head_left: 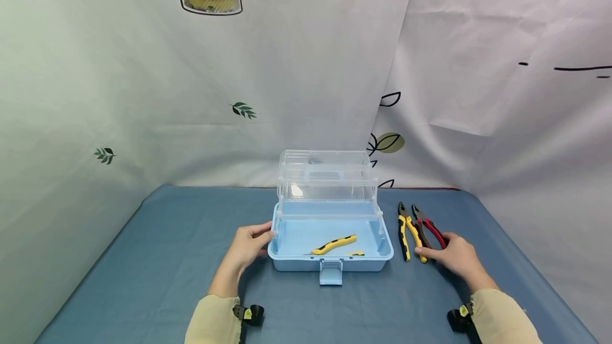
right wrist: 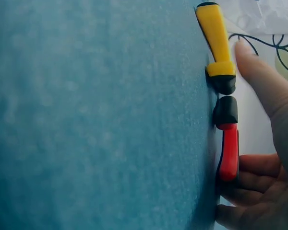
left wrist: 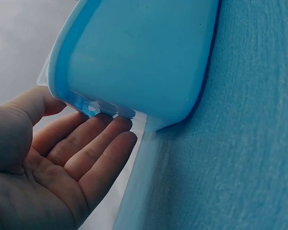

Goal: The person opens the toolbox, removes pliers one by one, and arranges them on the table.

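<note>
Table (head_left: 162, 269), yellow pliers (head_left: 402, 235) beside toolbox (head_left: 298, 265)

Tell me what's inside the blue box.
The blue box holds a yellow-and-black handle and a smaller yellow-and-black piece. Its front wall covers anything close behind it; whether they're one tool is unclear.

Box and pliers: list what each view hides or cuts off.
Head: most of the tip of the yellow tool and of the small yellow piece, behind the front of the box.
Head: lower end of the red pliers, behind the right hand.
Left wrist: inside of the box, behind its wall.
</note>
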Demonstrator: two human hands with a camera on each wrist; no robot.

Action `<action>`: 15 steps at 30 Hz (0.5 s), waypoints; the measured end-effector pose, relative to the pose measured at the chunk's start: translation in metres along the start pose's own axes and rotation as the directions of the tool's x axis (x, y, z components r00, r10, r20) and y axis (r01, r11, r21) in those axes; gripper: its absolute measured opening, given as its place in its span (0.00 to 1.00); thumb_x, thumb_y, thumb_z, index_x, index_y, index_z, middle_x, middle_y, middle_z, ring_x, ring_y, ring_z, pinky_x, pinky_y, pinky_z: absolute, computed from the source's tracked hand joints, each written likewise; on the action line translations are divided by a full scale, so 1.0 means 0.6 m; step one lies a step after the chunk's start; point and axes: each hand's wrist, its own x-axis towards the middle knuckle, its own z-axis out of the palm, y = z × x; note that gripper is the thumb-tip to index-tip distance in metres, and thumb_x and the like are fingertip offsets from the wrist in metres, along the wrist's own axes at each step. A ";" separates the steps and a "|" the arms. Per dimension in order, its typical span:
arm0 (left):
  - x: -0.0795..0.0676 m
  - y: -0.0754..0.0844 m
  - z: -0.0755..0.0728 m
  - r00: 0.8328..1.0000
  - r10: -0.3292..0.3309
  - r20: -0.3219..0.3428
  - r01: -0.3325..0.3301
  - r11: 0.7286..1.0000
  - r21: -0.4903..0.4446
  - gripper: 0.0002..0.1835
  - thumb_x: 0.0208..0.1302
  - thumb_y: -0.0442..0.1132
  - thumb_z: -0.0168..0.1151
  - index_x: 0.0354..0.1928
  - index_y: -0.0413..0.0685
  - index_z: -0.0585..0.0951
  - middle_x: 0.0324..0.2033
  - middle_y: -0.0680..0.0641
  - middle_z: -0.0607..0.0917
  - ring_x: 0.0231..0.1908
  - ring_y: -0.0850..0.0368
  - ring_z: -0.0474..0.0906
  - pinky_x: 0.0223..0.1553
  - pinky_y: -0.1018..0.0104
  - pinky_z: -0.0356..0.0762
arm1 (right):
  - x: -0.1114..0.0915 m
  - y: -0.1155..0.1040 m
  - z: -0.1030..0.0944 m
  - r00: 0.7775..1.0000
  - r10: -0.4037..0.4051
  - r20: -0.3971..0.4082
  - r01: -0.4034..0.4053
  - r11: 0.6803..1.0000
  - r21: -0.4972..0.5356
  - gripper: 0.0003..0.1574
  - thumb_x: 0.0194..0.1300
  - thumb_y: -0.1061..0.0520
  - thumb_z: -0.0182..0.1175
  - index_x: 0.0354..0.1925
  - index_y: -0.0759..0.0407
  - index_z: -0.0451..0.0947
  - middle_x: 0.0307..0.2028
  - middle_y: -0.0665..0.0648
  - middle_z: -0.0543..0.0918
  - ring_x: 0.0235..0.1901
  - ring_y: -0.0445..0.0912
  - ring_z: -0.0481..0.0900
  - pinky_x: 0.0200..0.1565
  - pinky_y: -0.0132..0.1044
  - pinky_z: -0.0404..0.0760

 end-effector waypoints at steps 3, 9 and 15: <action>0.001 0.000 0.000 1.000 -0.006 -0.001 0.006 1.000 0.000 0.21 0.63 0.35 0.59 0.58 0.41 0.77 0.56 0.36 0.79 0.49 0.50 0.80 0.36 0.58 0.83 | 0.002 -0.001 0.001 1.000 -0.017 0.003 0.017 1.000 -0.012 0.70 0.45 0.25 0.65 0.61 0.81 0.59 0.47 0.77 0.74 0.37 0.55 0.73 0.33 0.44 0.76; 0.002 0.000 -0.001 1.000 -0.005 0.000 0.005 1.000 0.008 0.21 0.63 0.35 0.60 0.58 0.42 0.77 0.56 0.36 0.78 0.50 0.50 0.79 0.36 0.58 0.83 | -0.003 0.002 -0.002 0.999 -0.050 0.002 0.050 0.998 -0.024 0.64 0.51 0.29 0.63 0.61 0.81 0.60 0.49 0.78 0.73 0.39 0.57 0.74 0.36 0.47 0.77; 0.001 0.000 0.000 1.000 -0.001 -0.004 0.001 1.000 0.016 0.21 0.62 0.35 0.60 0.58 0.42 0.77 0.56 0.37 0.79 0.50 0.50 0.79 0.36 0.58 0.83 | -0.006 -0.008 -0.004 0.999 -0.036 0.015 0.036 0.999 -0.031 0.65 0.52 0.28 0.61 0.61 0.82 0.59 0.50 0.79 0.72 0.39 0.58 0.74 0.37 0.48 0.78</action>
